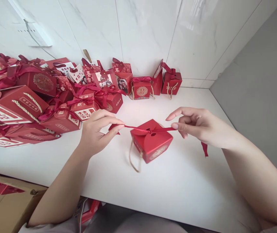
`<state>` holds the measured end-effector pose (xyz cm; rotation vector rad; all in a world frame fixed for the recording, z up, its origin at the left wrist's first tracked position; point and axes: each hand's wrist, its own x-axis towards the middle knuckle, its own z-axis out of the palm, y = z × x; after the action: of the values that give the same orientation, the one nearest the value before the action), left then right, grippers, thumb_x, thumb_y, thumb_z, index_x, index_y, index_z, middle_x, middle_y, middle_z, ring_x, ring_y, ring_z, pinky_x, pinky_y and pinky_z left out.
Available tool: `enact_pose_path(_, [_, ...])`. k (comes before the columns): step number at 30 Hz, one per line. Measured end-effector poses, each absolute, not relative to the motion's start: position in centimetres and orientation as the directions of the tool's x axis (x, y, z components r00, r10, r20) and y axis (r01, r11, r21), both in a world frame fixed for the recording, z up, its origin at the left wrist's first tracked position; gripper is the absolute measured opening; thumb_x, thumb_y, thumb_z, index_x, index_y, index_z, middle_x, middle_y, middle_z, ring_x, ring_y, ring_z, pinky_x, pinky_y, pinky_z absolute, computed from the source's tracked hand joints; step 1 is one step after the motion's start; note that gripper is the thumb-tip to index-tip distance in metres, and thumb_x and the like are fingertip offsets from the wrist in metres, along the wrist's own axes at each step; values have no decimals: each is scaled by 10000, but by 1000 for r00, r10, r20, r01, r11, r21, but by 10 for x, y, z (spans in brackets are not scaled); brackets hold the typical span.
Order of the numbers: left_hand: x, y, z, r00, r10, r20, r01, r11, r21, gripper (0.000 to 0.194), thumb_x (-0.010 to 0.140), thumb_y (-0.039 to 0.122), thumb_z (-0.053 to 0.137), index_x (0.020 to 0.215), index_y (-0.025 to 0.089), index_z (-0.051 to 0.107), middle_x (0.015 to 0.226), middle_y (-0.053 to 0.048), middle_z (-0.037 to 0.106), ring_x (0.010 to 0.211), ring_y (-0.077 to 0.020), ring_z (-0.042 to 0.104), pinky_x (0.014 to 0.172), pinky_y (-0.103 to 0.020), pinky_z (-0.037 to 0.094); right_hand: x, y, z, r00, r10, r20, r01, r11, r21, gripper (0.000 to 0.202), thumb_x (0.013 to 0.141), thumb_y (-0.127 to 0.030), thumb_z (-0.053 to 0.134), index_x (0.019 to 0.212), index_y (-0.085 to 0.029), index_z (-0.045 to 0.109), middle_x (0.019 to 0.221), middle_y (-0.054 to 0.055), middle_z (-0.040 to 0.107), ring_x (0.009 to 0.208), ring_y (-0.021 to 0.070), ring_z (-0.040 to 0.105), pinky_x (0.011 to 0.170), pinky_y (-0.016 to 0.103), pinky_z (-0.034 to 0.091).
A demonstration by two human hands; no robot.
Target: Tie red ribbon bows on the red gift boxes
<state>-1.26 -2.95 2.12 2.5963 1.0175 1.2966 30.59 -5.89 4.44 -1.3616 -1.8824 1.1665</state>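
Note:
A small red gift box (pixel 148 142) stands on the white table in front of me. Across its top runs a thin red ribbon (pixel 162 129), crossed at the middle over the closed flaps and stretched taut to both sides. My left hand (pixel 98 132) pinches one end between thumb and fingertips, left of the box. On the other side, my right hand (pixel 194 124) grips the opposite end with thumb and curled fingers, its index finger stretched out. A loose ribbon tail hangs below that hand. The box's gold cord handle (pixel 131 158) droops at its left side.
Several finished-looking red gift boxes (pixel 60 119) with ribbon bows are heaped at the left. A few more, like the small box (pixel 142 89), line the tiled wall (pixel 148 32). A cardboard carton (pixel 9 207) sits below the table edge at lower left. A grey wall (pixel 257 71) bounds the right.

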Motion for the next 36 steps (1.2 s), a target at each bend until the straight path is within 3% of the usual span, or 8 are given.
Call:
enact_pose_path(3, [-14,-27,22,409,615,674,548,-756,358,39,825,173,700,808,196,726,804,-19,686,774,-149,633,744,-292,502,310,-56,43,-329,944,-26,428,124,-895,319,901,-494,611,1107,-251,612,575,-36,566,499,112,434,441,248,302])
enact_pose_path(15, [-25,-20,25,431,641,635,540,-747,388,34,821,213,708,787,216,711,774,-8,706,773,-168,642,763,-331,504,319,-46,36,-371,921,-116,453,70,-889,274,922,-468,601,1114,-275,561,574,-52,560,430,80,261,369,236,207])
enact_pose_path(20, [-29,-21,27,430,614,662,473,-778,415,45,801,187,723,802,231,713,776,-11,701,775,-173,635,750,-350,513,322,-47,39,-420,901,-107,437,97,-894,257,910,-483,614,1046,-273,557,552,-51,542,445,101,376,405,256,246])
enact_pose_path(26, [-35,-21,27,437,549,712,231,-834,501,119,794,210,745,844,318,738,724,-10,650,696,-168,603,684,-384,527,329,-63,53,-390,917,77,408,248,-879,226,892,-451,648,1005,-276,559,570,-32,573,528,151,534,497,303,361])
enact_pose_path(32, [-35,-12,18,465,517,719,256,-856,450,191,764,138,756,861,302,745,711,-1,659,699,-159,616,670,-347,522,328,-51,43,-418,908,14,440,216,-871,270,900,-479,621,1068,-273,578,580,-35,591,505,130,473,467,281,341])
enact_pose_path(36, [-39,-11,19,550,559,621,245,-818,520,177,776,68,707,756,244,693,745,-7,607,740,-144,599,719,-317,503,327,-43,38,-437,897,-66,480,170,-861,348,875,-486,644,1128,-261,562,620,-24,626,527,134,491,448,262,349])
